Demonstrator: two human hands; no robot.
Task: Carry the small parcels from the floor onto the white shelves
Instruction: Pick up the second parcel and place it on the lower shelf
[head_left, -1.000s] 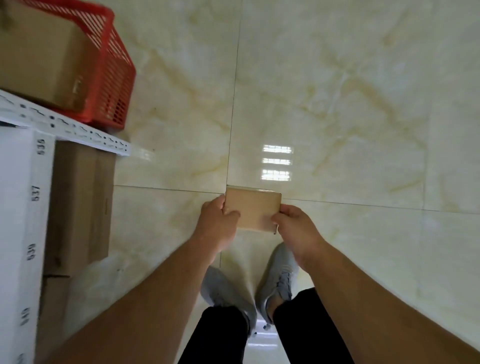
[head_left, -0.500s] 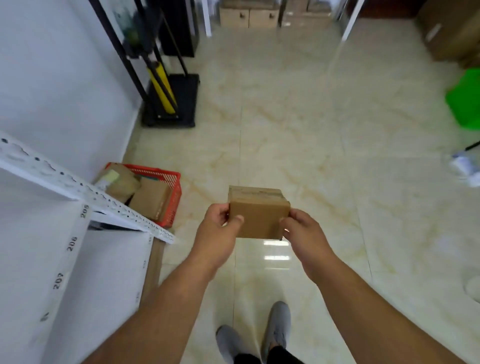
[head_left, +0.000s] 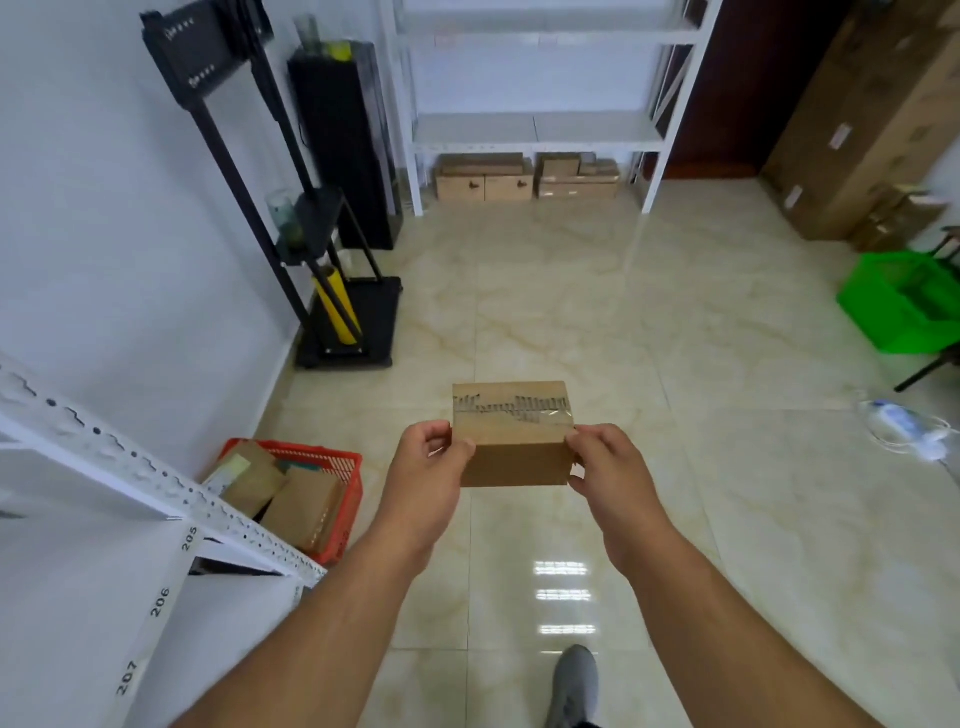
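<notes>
Head view looks down over both my forearms, with a small parcel (head_left: 513, 441) held out in front of me at about waist height, clear of the floor (head_left: 727, 364). My left hand (head_left: 434, 467) clamps its left end, thumb on top and fingers underneath, and my right hand (head_left: 605, 465) pinches the right end the same way. I judge that two hands keep it level and steady while I walk. Its taped face is up; the clear tape covers dark marks I cannot read.

At my left runs a white shelf (head_left: 156, 483) whose edge strip carries the numbers 205, 206 and 207, probably slot labels for placing. Just beyond it a red basket (head_left: 332, 462) on the floor holds more brown boxes. Across the room stands another white shelving unit (head_left: 540, 130) with cartons (head_left: 485, 179) underneath. I reckon the parcel is mid-carry, not yet set on any shelf.
</notes>
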